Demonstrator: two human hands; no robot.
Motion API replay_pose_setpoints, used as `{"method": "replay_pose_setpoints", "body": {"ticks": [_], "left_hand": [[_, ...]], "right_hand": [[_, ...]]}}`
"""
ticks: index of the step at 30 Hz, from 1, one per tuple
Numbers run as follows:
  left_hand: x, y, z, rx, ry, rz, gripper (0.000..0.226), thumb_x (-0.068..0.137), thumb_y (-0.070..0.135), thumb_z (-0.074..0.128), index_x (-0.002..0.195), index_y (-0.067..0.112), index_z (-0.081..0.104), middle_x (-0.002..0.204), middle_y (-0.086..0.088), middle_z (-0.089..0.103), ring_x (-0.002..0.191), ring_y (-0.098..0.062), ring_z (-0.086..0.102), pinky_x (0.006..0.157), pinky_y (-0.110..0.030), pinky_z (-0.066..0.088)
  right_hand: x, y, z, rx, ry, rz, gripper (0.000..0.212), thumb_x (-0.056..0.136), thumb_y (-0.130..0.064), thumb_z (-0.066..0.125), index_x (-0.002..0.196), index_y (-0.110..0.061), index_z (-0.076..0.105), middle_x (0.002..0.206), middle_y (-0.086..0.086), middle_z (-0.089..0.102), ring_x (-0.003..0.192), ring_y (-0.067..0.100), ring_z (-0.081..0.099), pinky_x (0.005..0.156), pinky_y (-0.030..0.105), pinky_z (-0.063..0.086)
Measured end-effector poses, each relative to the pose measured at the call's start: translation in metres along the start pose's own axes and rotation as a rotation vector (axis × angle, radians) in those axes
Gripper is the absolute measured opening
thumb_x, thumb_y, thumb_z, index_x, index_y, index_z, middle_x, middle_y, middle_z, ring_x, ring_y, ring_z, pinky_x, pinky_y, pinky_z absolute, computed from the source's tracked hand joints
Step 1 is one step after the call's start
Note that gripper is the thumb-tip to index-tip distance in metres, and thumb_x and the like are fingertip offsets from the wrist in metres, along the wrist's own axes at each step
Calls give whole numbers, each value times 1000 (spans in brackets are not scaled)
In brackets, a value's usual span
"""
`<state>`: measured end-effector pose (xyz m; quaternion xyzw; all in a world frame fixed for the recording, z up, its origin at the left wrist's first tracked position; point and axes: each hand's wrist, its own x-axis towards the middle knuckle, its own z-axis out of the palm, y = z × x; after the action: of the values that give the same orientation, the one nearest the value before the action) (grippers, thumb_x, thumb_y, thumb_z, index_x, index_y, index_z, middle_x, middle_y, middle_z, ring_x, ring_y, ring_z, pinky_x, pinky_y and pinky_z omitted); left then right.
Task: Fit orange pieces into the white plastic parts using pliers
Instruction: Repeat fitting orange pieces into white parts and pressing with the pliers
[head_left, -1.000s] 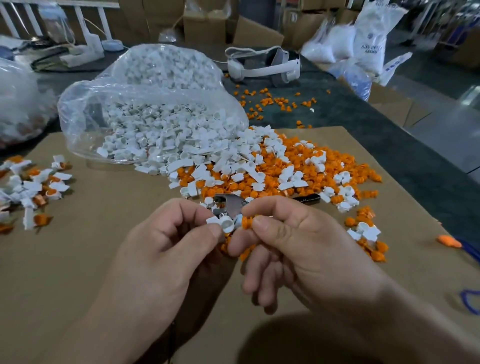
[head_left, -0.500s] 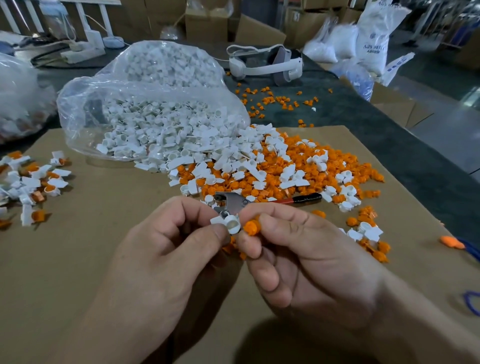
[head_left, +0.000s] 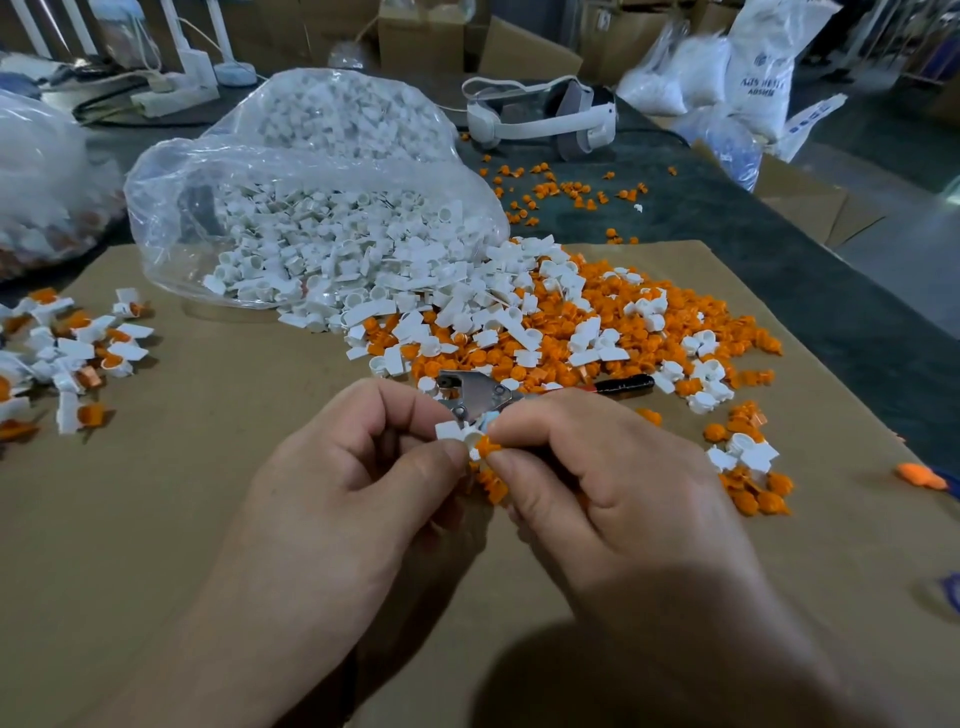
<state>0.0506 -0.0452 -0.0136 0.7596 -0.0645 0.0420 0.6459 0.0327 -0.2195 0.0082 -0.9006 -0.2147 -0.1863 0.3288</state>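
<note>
My left hand (head_left: 358, 483) pinches a small white plastic part (head_left: 457, 432) between thumb and fingers. My right hand (head_left: 608, 493) pinches an orange piece (head_left: 487, 447) and holds it against the white part's ring. The two hands meet over the cardboard sheet (head_left: 208, 467). The pliers (head_left: 483, 397) lie on the cardboard just behind my fingers, metal head to the left, dark handle (head_left: 623, 385) to the right, with no hand on them. A heap of loose orange pieces (head_left: 597, 332) and white parts (head_left: 467, 306) spreads behind the pliers.
A clear bag of white parts (head_left: 311, 218) lies open at the back left. Several white parts with orange pieces in them (head_left: 72, 358) lie at the left edge. A white headset (head_left: 540, 117) and scattered orange pieces (head_left: 561, 189) sit on the dark table behind.
My right hand has brought the orange piece up against the white part in my left hand. Both hands stay in front of the pliers.
</note>
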Motion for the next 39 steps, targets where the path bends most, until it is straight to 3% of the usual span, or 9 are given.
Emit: {"method": "replay_pose_setpoints", "body": {"ticks": [4,9,15,22,25,28,31,36,39], "left_hand": [[1,-5,2,-42,-30,-19,33,62,51,71,89,32,74,64,0,69,53,-15,64,49,-26,51],[0,-8,2,-48,-39,-9,33,64,48,73,93,32,75,65,-1,71,53,-16,65,50,-29,53],[-1,-5,3,-68,-40,6,29,64,47,73,90,33,76,65,-1,71,52,-16,66,51,-24,51],[-2,-1,5,-76,-80,-18,36,58,45,76,90,30,75,63,-2,68,52,-16,64,48,-24,52],[0,-1,7,-149,-87,-49,33,52,37,82,83,27,75,60,-3,66,50,-16,62,46,-22,49],[3,1,8,-268,-99,-89,24,54,17,84,76,22,75,56,-9,63,45,-18,59,42,-21,46],[4,1,7,-300,-95,-88,33,46,29,85,76,20,75,57,-8,63,45,-17,57,42,-20,45],[5,-1,5,-240,-84,-73,35,46,37,81,78,22,74,58,-6,63,48,-17,57,44,-22,46],[8,-3,1,-233,-36,-76,36,45,37,81,78,24,75,59,-5,63,48,-14,57,45,-21,46]], "right_hand": [[1,0,-1,-84,-39,-44,10,97,-29,50,99,-29,59,89,-15,56,78,5,55,63,22,47],[2,-3,-3,-93,-34,-78,12,96,-25,52,100,-21,63,89,-9,58,77,7,56,63,23,49],[2,-2,-4,-124,-59,-65,11,95,-25,53,102,-25,62,90,-11,58,76,4,57,61,24,53],[4,1,8,-151,-128,-56,17,85,-16,50,97,-20,61,88,-7,62,79,11,60,64,37,53],[3,-1,3,-120,-96,-58,14,89,-19,54,101,-24,60,91,-10,61,77,8,59,60,32,54],[4,-1,-1,-60,-55,-42,12,93,-24,56,101,-28,63,91,-15,60,80,4,58,63,25,53],[4,-1,-1,-24,-47,-28,12,92,-23,58,99,-27,67,92,-17,62,84,0,57,69,20,50],[5,0,-1,-21,-54,-55,12,94,-26,56,103,-28,63,97,-13,57,90,6,56,69,28,51],[7,7,-7,-188,-51,-43,29,92,-33,51,121,-34,52,116,-16,51,109,3,49,86,21,48]]}}
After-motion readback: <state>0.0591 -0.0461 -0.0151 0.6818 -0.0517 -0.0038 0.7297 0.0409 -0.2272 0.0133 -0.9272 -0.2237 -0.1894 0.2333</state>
